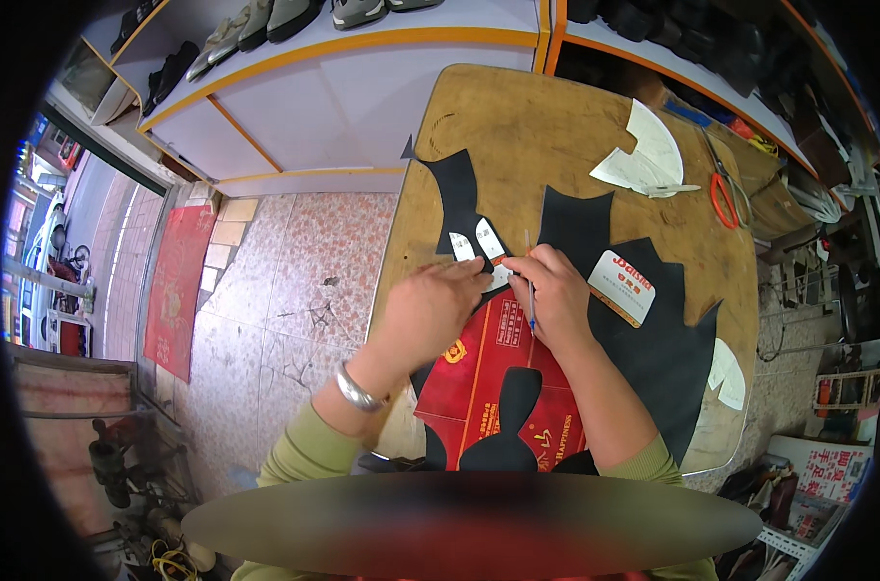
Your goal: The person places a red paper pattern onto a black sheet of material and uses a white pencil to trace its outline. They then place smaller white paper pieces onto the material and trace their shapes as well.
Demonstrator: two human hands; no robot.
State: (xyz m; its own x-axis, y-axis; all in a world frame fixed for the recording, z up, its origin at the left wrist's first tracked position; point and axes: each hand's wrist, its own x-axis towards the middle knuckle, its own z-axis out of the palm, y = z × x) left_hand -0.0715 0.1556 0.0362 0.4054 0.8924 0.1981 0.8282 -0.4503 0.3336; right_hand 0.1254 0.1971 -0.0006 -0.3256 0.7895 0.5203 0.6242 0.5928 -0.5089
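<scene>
My left hand [428, 308] lies over the work with its fingers flat, the fingertips pressing on a small white curved pattern piece [496, 279]. That piece rests on a dark sheet of material [451, 189]. My right hand [552, 295] pinches a slim pen [532, 308] with a blue part, close to the left fingertips. Two white tips of pattern [488, 238] show just beyond my fingers. Below both hands lies a red printed sheet [464, 387] with gold trim, partly covered by dark cut pieces [520, 392].
The wooden table [517, 126] also carries a white printed card [622, 289], pale paper patterns [643, 155] and red-handled scissors [723, 198] near its right edge. Shelves with shoes [294, 15] stand behind. A red mat [178, 290] lies by the doorway at left.
</scene>
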